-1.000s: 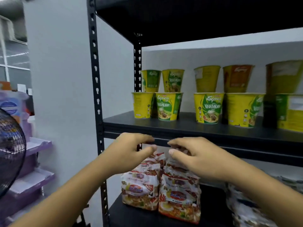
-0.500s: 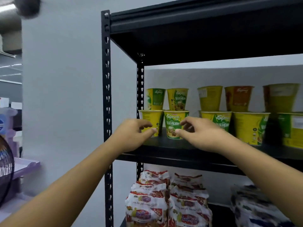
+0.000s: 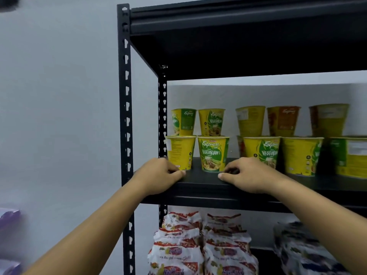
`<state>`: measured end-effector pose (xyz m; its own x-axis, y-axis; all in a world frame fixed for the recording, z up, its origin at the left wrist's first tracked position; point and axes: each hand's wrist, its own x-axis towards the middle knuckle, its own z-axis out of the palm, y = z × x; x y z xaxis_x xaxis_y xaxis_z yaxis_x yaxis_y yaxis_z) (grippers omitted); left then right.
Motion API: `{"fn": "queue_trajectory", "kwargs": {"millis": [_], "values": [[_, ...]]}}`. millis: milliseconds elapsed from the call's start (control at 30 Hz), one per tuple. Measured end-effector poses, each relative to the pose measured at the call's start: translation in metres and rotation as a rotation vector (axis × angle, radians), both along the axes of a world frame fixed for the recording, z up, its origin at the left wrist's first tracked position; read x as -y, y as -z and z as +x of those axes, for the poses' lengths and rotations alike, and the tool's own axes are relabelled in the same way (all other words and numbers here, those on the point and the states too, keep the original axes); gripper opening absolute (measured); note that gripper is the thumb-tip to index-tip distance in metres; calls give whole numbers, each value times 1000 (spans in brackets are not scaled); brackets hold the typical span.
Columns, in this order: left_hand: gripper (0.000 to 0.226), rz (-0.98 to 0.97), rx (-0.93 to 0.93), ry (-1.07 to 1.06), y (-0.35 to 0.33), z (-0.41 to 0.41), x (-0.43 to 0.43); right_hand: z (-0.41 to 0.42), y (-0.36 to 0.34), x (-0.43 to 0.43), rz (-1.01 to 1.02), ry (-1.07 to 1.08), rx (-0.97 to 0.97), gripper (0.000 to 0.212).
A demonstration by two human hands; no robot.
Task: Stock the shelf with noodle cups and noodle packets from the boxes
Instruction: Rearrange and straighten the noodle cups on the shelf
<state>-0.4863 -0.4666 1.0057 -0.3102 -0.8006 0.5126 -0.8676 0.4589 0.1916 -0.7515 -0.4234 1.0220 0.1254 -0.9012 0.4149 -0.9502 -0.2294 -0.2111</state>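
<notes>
Yellow and green noodle cups stand two high along the middle board [image 3: 202, 187] of a black shelf. My left hand [image 3: 160, 175] rests on the board's front left corner, its loosely curled fingers touching the base of the leftmost cup [image 3: 179, 151]. My right hand [image 3: 248, 175] lies on the board just right of the "Vegetarian" cup [image 3: 212, 153], thumb flat on the board, fingers curled beside the cup's base. Neither hand holds anything. Red and white noodle packets [image 3: 200, 243] stand on the board below.
More cups [image 3: 299, 155] fill the middle board to the right. Blue and white packets [image 3: 297, 247] lie lower right. The shelf's black front upright [image 3: 126, 116] stands left of my left hand, before a white wall. A blurred purple rack [image 3: 10, 219] shows at the lower left edge.
Both hands rose from the tops of the red and white packets to the middle board and settled beside the two leftmost lower cups. My view tilted upward.
</notes>
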Motion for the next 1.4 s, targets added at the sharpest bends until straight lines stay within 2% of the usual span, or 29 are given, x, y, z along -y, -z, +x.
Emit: {"fn": "queue_trajectory", "kwargs": {"millis": [200,367,433,533,667,867,1067,1233,1300,1400], "values": [[35,-7,-94,11,0,1,2,-3,2,3,-8,-17,31,36],[29,-124,-354,-39,-2,2,6,-2,-4,7,-209,4,178,53],[40,-174,-420,-47,-7,-3,6,0,-9,9,-279,-6,287,67],[73,-202,-473,-41,-15,-14,10,6,-15,16,-262,-45,380,91],[90,-143,-472,-41,-20,-22,25,15,-13,31,-210,-72,404,99],[84,-116,-401,-31,-25,-25,42,24,-9,47,-152,-88,478,82],[86,-96,-422,-46,-21,-25,54,21,-6,54,-143,-115,525,73],[81,-91,-440,-40,-22,-24,56,21,-4,53,-126,-91,527,97],[78,-45,-512,23,-21,-20,56,20,-3,53,-107,-76,558,107],[84,161,-804,226,-19,-13,56,19,-3,55,-91,-42,570,108]]}}
